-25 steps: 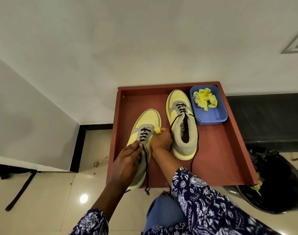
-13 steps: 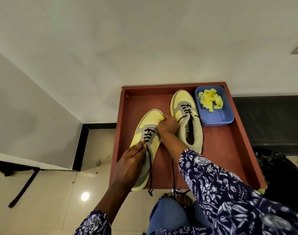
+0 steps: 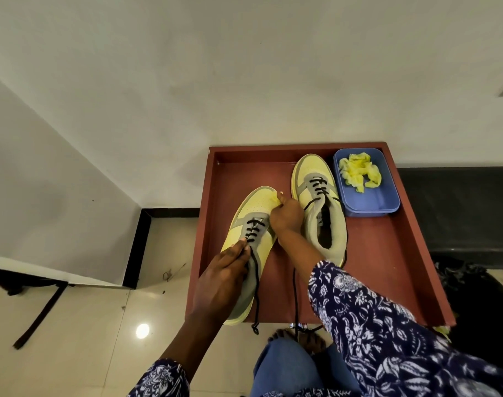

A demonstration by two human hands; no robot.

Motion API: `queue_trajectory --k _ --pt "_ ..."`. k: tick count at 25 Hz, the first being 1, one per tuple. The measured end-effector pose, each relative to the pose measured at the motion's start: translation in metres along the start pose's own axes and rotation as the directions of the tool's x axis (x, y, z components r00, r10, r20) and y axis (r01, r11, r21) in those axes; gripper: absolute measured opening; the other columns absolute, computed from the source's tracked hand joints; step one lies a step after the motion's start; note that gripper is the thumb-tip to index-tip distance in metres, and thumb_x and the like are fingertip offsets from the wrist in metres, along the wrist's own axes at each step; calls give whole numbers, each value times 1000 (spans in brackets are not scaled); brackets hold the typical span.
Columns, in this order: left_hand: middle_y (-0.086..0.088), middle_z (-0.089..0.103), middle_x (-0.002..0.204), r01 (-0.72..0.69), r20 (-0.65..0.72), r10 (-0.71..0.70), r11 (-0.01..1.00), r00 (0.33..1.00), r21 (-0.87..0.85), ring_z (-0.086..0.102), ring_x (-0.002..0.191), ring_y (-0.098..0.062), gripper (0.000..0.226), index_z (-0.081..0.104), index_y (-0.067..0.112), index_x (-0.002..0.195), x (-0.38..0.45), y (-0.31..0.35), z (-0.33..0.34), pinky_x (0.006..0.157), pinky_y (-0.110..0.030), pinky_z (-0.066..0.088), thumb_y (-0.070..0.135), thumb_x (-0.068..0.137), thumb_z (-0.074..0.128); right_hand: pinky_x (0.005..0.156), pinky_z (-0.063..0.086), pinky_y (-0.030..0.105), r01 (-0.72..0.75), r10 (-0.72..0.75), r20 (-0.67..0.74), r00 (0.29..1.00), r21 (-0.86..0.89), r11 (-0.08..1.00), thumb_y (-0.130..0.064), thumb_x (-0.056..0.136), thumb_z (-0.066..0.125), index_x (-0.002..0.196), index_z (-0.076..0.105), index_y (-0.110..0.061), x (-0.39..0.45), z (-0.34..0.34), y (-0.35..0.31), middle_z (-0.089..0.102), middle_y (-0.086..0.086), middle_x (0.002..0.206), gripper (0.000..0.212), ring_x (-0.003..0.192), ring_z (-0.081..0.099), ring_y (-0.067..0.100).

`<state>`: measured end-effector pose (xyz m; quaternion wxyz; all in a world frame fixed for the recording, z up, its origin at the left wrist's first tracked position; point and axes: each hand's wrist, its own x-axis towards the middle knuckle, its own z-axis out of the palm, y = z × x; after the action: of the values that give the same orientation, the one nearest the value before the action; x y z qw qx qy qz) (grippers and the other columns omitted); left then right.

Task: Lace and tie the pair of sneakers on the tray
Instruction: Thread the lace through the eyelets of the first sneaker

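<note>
two yellow-grey sneakers lie on the red tray (image 3: 388, 270). the left hand (image 3: 224, 279) pinches the black lace (image 3: 256, 282) at the left sneaker (image 3: 253, 213). the right hand (image 3: 286, 216) is clenched on a yellow scrap (image 3: 276, 198) by its toe. the right sneaker (image 3: 316, 196) sits beside a blue box (image 3: 367, 203).

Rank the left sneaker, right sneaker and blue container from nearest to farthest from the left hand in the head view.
1. Left sneaker, under the left hand.
2. Right sneaker, farther right.
3. Blue container, tray's far right corner.
</note>
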<state>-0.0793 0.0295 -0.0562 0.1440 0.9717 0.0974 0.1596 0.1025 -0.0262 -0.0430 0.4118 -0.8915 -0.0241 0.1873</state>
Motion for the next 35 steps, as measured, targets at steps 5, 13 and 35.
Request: queue_trajectory --k 5,13,35 --pt "-1 66 119 14 -2 -14 1000 1000 14 51 104 -9 42 68 14 109 3 0 0 73 -19 54 28 82 40 99 40 32 -5 6 -13 1000 58 998 -1 88 46 130 51 -9 -29 10 27 57 15 129 44 119 53 32" --pt "-6 69 113 20 40 -21 999 999 25 69 92 -21 41 71 9 104 3 4 -6 71 -24 56 7 64 81 84 42 23 -31 30 6 1000 189 981 1 89 40 128 54 -9 -78 16 48 61 13 125 42 110 58 29" --pt "-5 72 103 40 69 -43 998 997 50 70 87 -22 23 72 13 97 5 7 -20 64 -25 57 20 78 60 106 28 28 268 -168 280 945 -374 888 4 84 43 133 41 1 5 -19 -1 42 20 138 50 131 37 30"
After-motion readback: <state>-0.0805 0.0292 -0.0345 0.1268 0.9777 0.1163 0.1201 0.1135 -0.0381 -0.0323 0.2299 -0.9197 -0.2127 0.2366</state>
